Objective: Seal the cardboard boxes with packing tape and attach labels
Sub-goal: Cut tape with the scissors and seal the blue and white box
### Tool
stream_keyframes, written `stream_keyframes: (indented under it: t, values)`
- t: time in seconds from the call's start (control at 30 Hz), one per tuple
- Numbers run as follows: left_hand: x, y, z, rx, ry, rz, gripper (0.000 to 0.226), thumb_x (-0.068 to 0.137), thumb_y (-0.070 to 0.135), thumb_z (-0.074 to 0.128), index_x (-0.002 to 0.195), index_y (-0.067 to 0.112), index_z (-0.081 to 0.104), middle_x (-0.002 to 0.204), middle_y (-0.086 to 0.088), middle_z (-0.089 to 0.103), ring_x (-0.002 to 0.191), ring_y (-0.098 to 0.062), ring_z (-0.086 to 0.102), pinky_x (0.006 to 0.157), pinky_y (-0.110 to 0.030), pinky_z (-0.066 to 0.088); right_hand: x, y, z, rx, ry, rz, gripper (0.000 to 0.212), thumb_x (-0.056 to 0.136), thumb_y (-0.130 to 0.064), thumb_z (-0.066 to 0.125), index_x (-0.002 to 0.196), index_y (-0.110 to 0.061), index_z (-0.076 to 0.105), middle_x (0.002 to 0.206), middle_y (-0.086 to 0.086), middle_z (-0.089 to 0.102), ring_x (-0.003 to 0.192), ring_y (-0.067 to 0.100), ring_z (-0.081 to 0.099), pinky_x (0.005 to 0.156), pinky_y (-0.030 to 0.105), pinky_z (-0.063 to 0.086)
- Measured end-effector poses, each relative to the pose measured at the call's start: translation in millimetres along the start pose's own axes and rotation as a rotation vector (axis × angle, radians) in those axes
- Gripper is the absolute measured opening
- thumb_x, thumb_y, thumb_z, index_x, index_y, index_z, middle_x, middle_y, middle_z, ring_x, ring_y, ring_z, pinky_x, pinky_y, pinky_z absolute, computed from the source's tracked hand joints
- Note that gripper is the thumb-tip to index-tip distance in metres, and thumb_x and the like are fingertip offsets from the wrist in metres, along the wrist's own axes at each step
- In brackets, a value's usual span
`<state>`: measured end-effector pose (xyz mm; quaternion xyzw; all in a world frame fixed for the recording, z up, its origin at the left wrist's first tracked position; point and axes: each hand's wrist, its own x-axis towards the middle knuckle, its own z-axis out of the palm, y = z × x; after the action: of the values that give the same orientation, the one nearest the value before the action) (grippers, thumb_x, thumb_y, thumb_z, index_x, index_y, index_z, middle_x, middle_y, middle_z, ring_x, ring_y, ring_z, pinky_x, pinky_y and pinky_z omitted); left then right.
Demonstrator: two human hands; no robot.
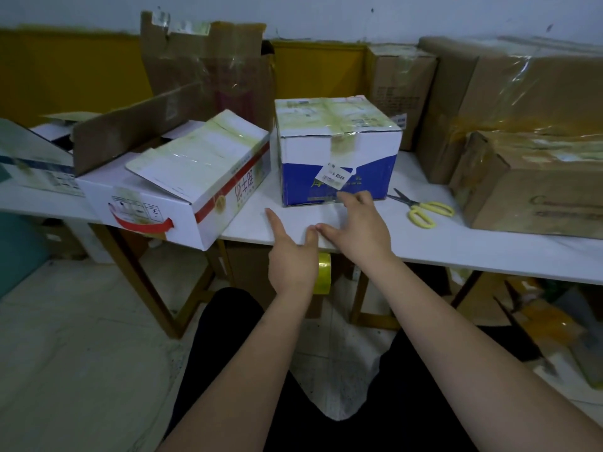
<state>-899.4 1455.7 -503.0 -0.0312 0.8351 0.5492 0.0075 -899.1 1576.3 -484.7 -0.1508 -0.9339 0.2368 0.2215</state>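
Left hand (290, 252) holds glossy yellow tape roll (325, 272); right hand (357, 223) spread before taped cardboard box (336, 148)

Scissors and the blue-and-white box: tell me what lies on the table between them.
Nothing: in the head view, only bare white table separates the yellow-handled scissors from the blue-and-white box.
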Motion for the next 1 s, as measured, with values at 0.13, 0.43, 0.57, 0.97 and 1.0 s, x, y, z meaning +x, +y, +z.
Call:
stream_keyframes:
  t: [0.13,0.43,0.57,0.97,1.0]
  values:
    - [1.7,7.8,-22.4,0.375,-0.033,0.035,0.087,0.097,0.061,0.046,0.161,0.028,-0.004,0.129,-0.013,0.061,0.11,-0.031,0.062,0.082,-0.038,0.05,-6.1,-1.8,-6.6,0.007,0.024,-0.041,0.052,0.088,-0.043,0.068,0.134,-0.021,0.055,0.128,0.0,0.049,0.109,0.02,0.057,0.075,0.027,0.044]
    - [37.3,130.6,-56.5,0.431,0.357,0.748,0.034,0.102,0.031,0.042,0.125,0.023,0.065,0.107,-0.004,0.07,0.091,-0.025,0.064,0.064,-0.031,0.041,82.3,6.3,-99.6,-0.303,0.401,-0.315,0.046,0.101,-0.042,0.047,0.134,-0.012,0.059,0.133,0.008,0.061,0.12,0.031,0.054,0.098,0.042,0.042]
    - [106.6,134.2,-37.8,0.591,0.108,0.811,0.042,0.106,0.032,0.039,0.138,0.018,0.06,0.152,-0.013,0.046,0.139,-0.031,0.042,0.111,-0.041,0.035,103.5,12.8,-90.0,-0.3,-0.004,-0.288,0.052,0.102,-0.048,0.043,0.148,-0.024,0.045,0.156,-0.002,0.041,0.147,0.024,0.029,0.116,0.038,0.028]
    - [138.6,133.3,-35.7,0.715,-0.21,0.735,0.073,0.088,0.07,0.052,0.153,0.04,0.037,0.169,-0.001,-0.004,0.155,-0.026,0.001,0.122,-0.044,0.017,124.2,25.6,-89.7,-0.148,0.01,-0.378,0.046,0.099,-0.039,0.054,0.145,-0.041,0.046,0.155,-0.021,0.035,0.145,0.006,0.029,0.109,0.033,0.038]
    - [138.3,133.5,-37.4,0.588,-0.193,0.7,0.075,0.086,0.064,0.061,0.152,0.036,0.04,0.169,0.0,-0.007,0.155,-0.024,0.001,0.122,-0.042,0.018,123.9,32.4,-87.0,-0.067,0.013,-0.328,0.057,0.097,-0.038,0.06,0.15,-0.037,0.038,0.161,-0.017,0.024,0.146,0.006,0.023,0.11,0.032,0.034]
